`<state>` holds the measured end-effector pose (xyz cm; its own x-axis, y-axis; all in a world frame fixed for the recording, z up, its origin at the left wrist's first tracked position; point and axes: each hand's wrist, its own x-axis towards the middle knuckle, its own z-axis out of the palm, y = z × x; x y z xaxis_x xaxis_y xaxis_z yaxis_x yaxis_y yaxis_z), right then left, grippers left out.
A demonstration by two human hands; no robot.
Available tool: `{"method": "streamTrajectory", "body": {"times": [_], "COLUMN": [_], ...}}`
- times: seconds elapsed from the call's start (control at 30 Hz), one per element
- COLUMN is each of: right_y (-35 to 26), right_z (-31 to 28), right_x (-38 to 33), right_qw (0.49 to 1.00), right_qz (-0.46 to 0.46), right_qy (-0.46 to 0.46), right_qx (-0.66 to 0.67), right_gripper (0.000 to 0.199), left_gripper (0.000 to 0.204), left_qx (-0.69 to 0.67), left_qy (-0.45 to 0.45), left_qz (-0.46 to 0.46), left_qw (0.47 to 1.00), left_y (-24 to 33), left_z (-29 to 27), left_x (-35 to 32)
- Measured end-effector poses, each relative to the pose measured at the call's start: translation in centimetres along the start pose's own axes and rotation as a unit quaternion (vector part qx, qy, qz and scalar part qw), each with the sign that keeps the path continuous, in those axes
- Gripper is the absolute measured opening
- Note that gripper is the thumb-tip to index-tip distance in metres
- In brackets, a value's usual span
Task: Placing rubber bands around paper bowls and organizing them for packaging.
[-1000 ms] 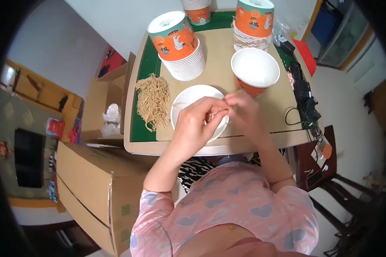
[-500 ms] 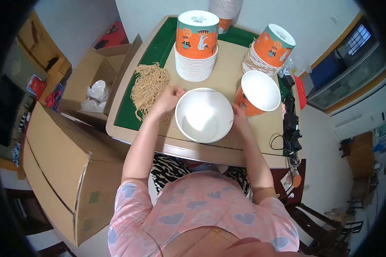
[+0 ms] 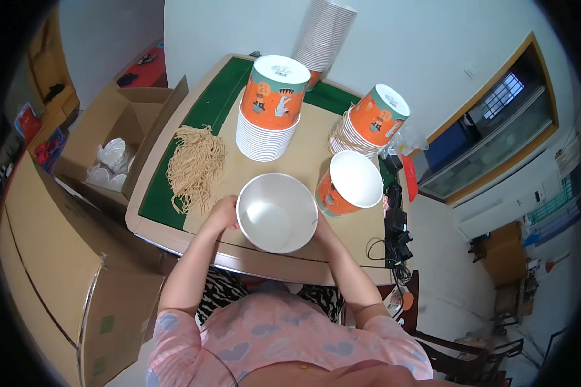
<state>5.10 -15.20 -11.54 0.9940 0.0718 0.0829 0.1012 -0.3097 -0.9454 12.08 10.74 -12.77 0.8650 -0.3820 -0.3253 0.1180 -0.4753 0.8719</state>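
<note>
Between my two hands is a large paper bucket, its white inside facing up toward me. My left hand grips its left side, with the fingertips partly tucked behind the wall. At the right side my right hand holds it just below the rim, and most of its fingers are hidden by the bucket. A second open paper bucket, orange outside and white inside, tilts just right of my right hand. To the left of my left hand lies a loose heap of tan strings.
An upside-down stack of orange buckets stands behind, with another leaning stack at right, strings around it. A tall bucket stack is against the wall. Black adapters and cables line the table's right edge. Cardboard boxes stand at left.
The whole view has shifted, so the table sits lower and further left. My left hand has slid from beside the bucket's upper rim down to its side.
</note>
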Motion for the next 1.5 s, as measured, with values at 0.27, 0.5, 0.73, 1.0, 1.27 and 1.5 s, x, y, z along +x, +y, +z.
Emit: {"method": "streamTrajectory", "body": {"times": [0.27, 0.5, 0.73, 1.0, 1.27, 1.5], "right_y": [-3.4, -9.0, -5.9, -11.3, -27.5, -24.1], "right_z": [-1.2, -1.6, -2.4, -6.8, -19.3, -27.8], "right_x": [0.0, 0.8, 0.4, -0.3, 6.6, 14.3], "right_qw": [0.981, 0.926, 0.931, 0.965, 0.874, 0.755], "right_qz": [0.150, 0.320, 0.258, 0.089, -0.375, -0.363], "right_qy": [0.085, 0.097, -0.018, -0.044, 0.235, 0.221], "right_qx": [0.084, 0.175, 0.258, 0.242, -0.201, -0.500], "right_gripper": [0.036, 0.040, 0.029, 0.030, 0.018, 0.019], "left_gripper": [0.031, 0.033, 0.027, 0.024, 0.010, 0.008], "left_qx": [-0.269, -0.472, -0.507, -0.363, -0.059, -0.092], "left_qy": [0.080, 0.014, 0.000, 0.126, 0.338, 0.323], "left_qz": [0.097, 0.086, 0.072, 0.116, 0.248, 0.211], "left_qw": [0.955, 0.877, 0.859, 0.916, 0.906, 0.918], "left_y": [0.3, 2.0, 1.5, -0.1, -1.6, -1.1], "left_z": [3.7, 4.6, 4.6, 6.6, 8.0, 7.6], "left_x": [-1.4, -3.9, -4.2, -1.0, -1.9, -2.3]}}
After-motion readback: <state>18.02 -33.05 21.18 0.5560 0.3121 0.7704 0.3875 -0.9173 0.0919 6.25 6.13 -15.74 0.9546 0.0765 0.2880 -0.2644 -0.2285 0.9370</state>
